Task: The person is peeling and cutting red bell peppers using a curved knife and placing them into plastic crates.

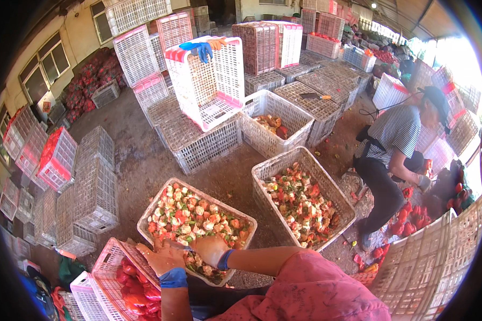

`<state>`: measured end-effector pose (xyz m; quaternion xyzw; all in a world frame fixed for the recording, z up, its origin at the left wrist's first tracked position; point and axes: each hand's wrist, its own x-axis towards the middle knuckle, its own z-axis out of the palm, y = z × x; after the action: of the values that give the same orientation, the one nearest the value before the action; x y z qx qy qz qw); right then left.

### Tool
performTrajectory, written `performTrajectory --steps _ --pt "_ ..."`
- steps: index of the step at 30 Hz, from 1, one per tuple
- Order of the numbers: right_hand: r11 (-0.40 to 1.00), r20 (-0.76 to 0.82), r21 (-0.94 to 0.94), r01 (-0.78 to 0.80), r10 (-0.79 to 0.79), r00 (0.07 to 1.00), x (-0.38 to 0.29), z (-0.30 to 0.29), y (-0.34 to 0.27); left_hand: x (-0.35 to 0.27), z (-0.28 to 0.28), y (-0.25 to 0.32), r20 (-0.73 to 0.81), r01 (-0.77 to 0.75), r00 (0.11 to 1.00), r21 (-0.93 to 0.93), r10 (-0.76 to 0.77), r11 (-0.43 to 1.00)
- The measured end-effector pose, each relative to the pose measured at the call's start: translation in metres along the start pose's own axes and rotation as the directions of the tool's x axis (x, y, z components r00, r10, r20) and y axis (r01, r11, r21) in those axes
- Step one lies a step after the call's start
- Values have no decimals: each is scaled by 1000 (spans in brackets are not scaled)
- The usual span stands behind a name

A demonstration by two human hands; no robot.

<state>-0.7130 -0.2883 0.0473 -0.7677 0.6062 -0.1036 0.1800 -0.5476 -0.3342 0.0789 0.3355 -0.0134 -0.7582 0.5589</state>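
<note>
My left hand (162, 259), with a blue band at the wrist, is over the near left corner of a crate of pepper cores (141, 228). Its fingers are spread, and nothing shows between them. My right hand (212, 249), also blue-banded, is curled above the cores and trimmings (199, 216). From this fist a grey blade, apparently a knife (180, 245), reaches towards my left hand; its handle is hidden. Left of my left forearm, a tilted pink-and-white crate (106, 267) holds glossy red peppers (134, 287).
A second crate of cores (261, 188) stands to the right, with a part-filled white crate (247, 116) beyond. Blue gloves (201, 50) hang on an upended crate (229, 68). A co-worker (389, 140) bends over peppers (409, 220) on the right. Stacked crates (96, 192) line the left.
</note>
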Motion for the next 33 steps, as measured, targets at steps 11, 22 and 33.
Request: performTrajectory --steps 11,22,33 --pt "991 -37 108 83 -79 996 -8 -27 -44 -8 -43 3 54 111 992 80 -116 991" --pt "985 82 -50 -164 168 982 3 -11 -25 -27 -33 17 232 -76 973 305 3 949" --pt "989 -43 -139 57 -63 997 -20 -9 -21 -38 -1 4 62 -4 998 -131 12 991"
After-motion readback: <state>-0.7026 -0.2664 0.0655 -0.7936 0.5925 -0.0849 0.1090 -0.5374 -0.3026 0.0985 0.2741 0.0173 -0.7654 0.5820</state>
